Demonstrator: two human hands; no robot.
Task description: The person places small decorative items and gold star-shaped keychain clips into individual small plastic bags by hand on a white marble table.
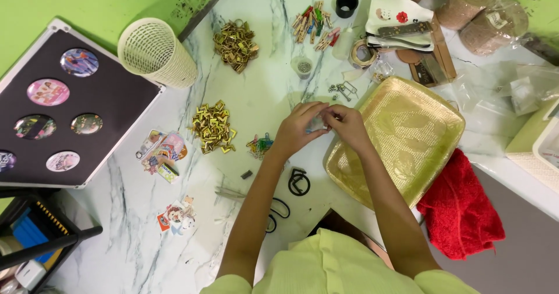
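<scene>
While pinched: hands (321, 122), small clip (317, 125).

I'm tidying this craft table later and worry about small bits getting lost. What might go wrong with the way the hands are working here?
Both hands, left hand and right hand, pinch a small item above the table edge of the gold tray; if it slips, it may fall among the loose gold clips and be hard to spot. A forearm sweeping back might also scatter the coloured clips or the black rings close beside it.
</scene>
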